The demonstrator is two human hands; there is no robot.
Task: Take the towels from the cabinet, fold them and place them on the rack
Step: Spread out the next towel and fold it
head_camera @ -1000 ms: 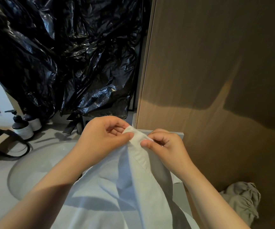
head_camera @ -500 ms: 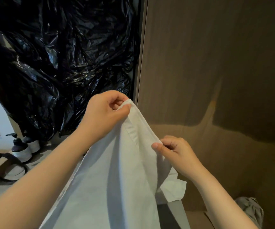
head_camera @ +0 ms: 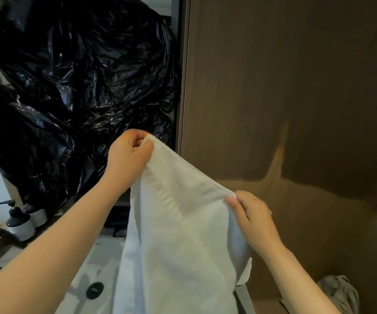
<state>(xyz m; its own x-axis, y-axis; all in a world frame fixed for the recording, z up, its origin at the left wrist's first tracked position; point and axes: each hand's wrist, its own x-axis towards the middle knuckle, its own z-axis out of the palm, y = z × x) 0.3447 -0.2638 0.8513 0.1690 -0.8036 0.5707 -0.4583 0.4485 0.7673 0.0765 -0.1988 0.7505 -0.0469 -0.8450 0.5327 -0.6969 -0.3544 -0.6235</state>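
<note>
A white towel [head_camera: 178, 234] hangs in front of me over the sink. My left hand [head_camera: 128, 159] pinches its top corner, held high near the edge of the wooden cabinet door. My right hand [head_camera: 250, 216] pinches the same top hem lower down and to the right. The hem stretches between both hands and the rest of the cloth drapes down out of view. No rack is in view.
Crumpled black plastic sheeting [head_camera: 74, 87] covers the wall at left. A wooden cabinet door [head_camera: 291, 98] fills the right side. Two pump bottles [head_camera: 22, 225] stand at the left of the white sink [head_camera: 92, 268] with its dark drain. A grey cloth [head_camera: 339, 293] lies at lower right.
My hands started together on the towel's corner low over the sink. The left hand lifted the corner up while the right slid along the hem, spreading the top edge.
</note>
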